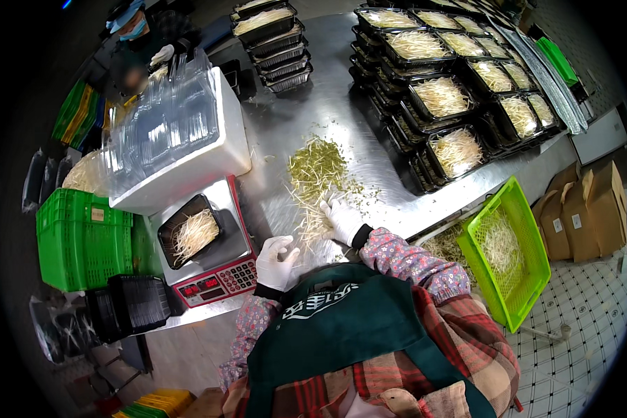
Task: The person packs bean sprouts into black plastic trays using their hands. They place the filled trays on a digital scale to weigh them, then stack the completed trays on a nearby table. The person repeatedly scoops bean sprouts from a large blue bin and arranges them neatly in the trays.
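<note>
A loose heap of bean sprouts (317,167), with greenish hulls at its far end and pale stems nearer me, lies on the steel table. At the heap's near right side is my right hand (344,220) in a white glove, its fingers apart and touching the stems. My left hand (276,265), also gloved, hovers near the table's front edge, curved with thumb and fingers apart and nothing visible between them. Left of it stands a red digital scale (216,281). On the scale's plate, a black tray (166,238) holds some sprouts and tilts slightly.
Filled black trays (444,96) are stacked at the right, with another stack (280,59) at the back. Clear lids (164,115) fill a white foam box (231,132). A lime basket (498,306) of sprouts sits below right; a co-worker (161,42) is at the far left.
</note>
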The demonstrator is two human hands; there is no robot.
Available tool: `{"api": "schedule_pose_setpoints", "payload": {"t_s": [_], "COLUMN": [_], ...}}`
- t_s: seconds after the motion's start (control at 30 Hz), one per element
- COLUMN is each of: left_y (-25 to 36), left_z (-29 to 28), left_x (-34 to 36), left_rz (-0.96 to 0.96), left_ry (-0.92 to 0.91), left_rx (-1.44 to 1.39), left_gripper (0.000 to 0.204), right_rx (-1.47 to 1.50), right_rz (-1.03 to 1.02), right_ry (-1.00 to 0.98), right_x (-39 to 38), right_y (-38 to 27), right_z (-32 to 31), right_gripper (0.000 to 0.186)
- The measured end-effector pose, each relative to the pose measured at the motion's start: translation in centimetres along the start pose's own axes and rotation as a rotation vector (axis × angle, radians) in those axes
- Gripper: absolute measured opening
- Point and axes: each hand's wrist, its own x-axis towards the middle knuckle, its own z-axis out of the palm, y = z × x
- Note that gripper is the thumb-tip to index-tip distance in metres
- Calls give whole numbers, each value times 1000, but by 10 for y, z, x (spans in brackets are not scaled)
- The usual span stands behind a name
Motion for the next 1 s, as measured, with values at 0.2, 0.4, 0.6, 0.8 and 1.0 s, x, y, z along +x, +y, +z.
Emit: {"api": "schedule_pose_setpoints", "payload": {"t_s": [0.2,0.4,0.6,0.8,1.0], "left_y": [16,14,26,10,-22], "left_z": [-48,-81,-121,-191,-235], "left_x": [-19,-33,-40,-52,-49], "left_rz": [-160,-190,-87,-31,-95], "left_ry": [78,138,211,453,682], "left_rx": [-4,-177,-124,5,-98], "left_gripper": [34,31,29,20,31], "right_rx": [287,206,111,386,1030], "right_rz": [69,-5,-38,181,-47], "right_ry": [0,33,-4,-4,7], "right_x": [11,12,16,37,85], "right_y": [14,4,2,-12,-114], "right_z": [0,13,28,-23,-112], "right_gripper": [23,31,28,33,22]}}
